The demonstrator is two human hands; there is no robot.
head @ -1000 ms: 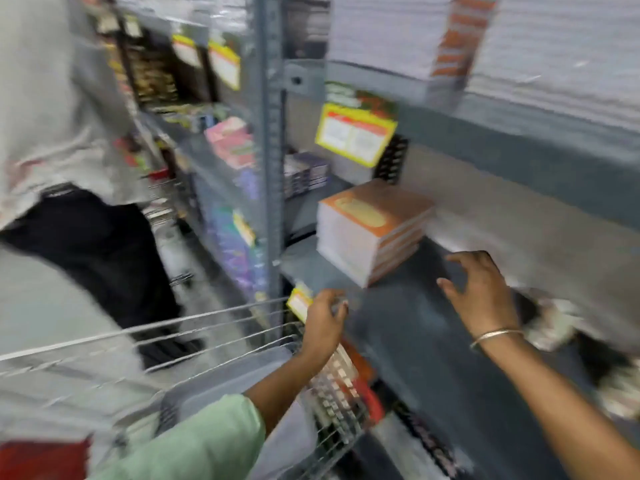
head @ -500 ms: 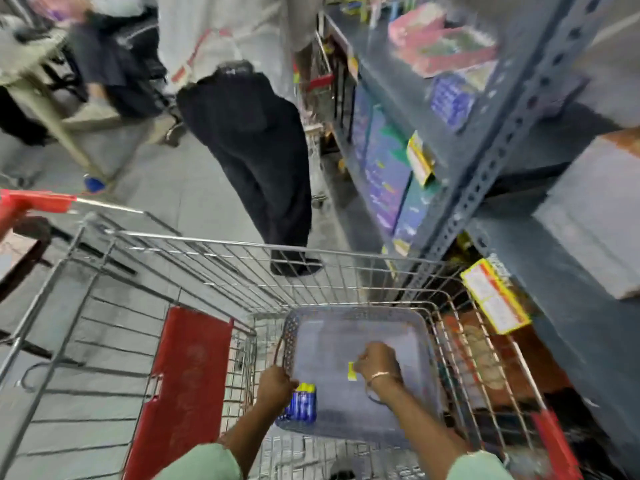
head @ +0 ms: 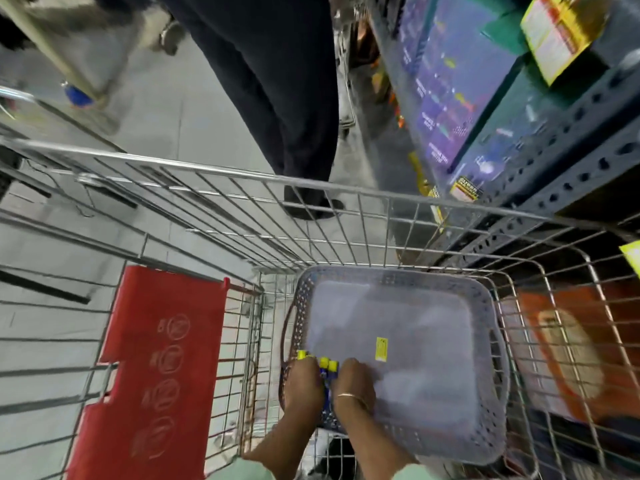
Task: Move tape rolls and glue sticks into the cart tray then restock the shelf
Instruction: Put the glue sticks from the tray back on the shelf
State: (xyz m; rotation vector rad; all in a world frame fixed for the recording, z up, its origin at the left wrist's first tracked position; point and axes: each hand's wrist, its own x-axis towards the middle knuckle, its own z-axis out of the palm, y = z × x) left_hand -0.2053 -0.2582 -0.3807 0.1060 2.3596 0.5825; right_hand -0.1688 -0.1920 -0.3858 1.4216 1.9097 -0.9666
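Reaching down into the wire cart [head: 242,188], both hands sit close together at the near left corner of the grey perforated tray [head: 491,341]. The left hand [head: 303,386] is curled around a small bunch of glue sticks [head: 327,370], blue-bodied with yellow caps that poke up past the fingers. The right hand [head: 353,384], a thin bangle [head: 349,396] at its wrist, presses in just beside them with bent fingers touching the sticks; whether it actually grips them I cannot tell. The sticks are low inside the tray, against its left wall.

A small yellow label [head: 381,348] lies flat on the tray floor, a little beyond the right hand. The tray fills the right part of the cart basket, and the red child-seat flap [head: 156,358] lies to its left. Pale green sleeves [head: 239,472] show at the bottom edge.

Past the cart's front rail stands another person in dark trousers [head: 277,81] on the grey floor. The slotted grey shelf [head: 571,140] runs along the right side, stocked with purple and green packs and carrying yellow price tags [head: 557,32]. Much of this is blurred.
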